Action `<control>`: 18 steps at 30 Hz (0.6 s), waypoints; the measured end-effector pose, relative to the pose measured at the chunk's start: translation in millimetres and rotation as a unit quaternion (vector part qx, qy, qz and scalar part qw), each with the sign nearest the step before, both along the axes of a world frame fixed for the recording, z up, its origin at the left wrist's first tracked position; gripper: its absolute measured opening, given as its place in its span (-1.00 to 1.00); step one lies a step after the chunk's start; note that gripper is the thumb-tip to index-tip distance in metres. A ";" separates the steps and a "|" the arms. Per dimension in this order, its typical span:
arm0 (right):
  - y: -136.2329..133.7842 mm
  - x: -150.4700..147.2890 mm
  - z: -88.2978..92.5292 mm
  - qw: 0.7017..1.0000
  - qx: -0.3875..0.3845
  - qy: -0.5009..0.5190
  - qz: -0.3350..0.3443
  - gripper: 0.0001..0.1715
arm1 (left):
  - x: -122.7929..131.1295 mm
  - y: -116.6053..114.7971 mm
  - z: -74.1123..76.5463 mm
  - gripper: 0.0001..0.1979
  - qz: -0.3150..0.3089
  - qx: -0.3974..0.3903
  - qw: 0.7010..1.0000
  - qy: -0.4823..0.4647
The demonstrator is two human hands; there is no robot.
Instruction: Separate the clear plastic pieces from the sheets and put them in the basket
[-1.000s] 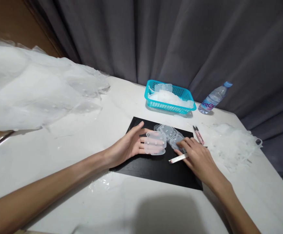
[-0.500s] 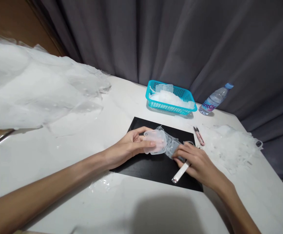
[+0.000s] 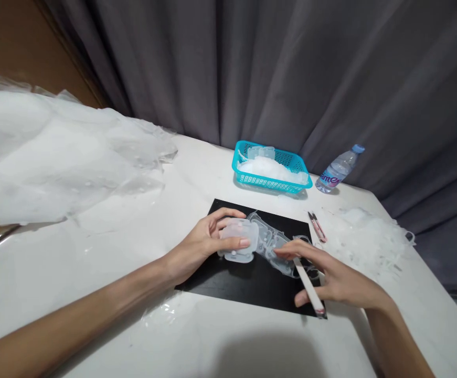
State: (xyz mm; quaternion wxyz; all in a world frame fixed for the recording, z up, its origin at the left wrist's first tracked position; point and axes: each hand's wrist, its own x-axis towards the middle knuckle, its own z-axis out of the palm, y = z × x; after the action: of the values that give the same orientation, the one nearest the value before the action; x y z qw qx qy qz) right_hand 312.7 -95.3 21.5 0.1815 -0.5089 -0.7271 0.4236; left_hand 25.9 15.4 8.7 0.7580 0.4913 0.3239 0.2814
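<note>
Mid-frame, the left hand point(image 3: 208, 233) pinches clear pieces point(image 3: 248, 229); right of centre, the right hand point(image 3: 342, 281) loosely holds a white tool point(image 3: 307, 283) over the mat point(image 3: 228, 283). Probably gathering pieces; next calls for steadying the tool.

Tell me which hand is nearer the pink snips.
Right: the right hand is just this side of the pink snips; the left hand is farther off, to their left.

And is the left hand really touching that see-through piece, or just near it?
Touching. The head view shows the left hand with its thumb lying over the front of the piece and fingers behind.
</note>
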 end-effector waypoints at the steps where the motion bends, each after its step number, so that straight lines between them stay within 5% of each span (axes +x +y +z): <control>1: -0.3 8.6 2.6 1.000 -0.006 -0.004 0.013 -0.18 | -0.1 -0.9 0.8 -0.48 0.003 0.004 1.000 0.002; 5: -1.3 40.4 3.7 0.999 0.028 -0.033 -0.032 -0.48 | -1.2 -3.8 -0.8 -0.67 -0.014 0.015 1.000 0.000; 9: 6.2 60.1 -16.1 0.984 0.094 -0.058 -0.140 -0.56 | -2.0 -4.3 -5.9 -0.68 -0.018 0.007 1.000 -0.019; 13: 22.4 67.2 -52.0 0.899 0.225 -0.169 -0.335 -0.43 | -0.4 -5.3 -6.7 -0.66 -0.012 -0.006 1.000 -0.026; 15: 27.6 67.3 -65.9 0.864 0.255 -0.224 -0.371 -0.38 | 0.7 -6.3 -5.2 -0.65 -0.001 -0.006 1.000 -0.019; 18: 29.4 62.7 -72.4 0.849 0.252 -0.278 -0.371 -0.43 | 1.4 -7.1 -3.0 -0.65 0.006 0.006 1.000 -0.007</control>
State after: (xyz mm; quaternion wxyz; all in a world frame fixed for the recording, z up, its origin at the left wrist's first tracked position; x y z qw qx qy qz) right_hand 375.4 -65.9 -50.9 0.2371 -0.7739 -0.5863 -0.0325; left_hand 27.3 8.3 5.8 0.7555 0.4923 0.3197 0.2910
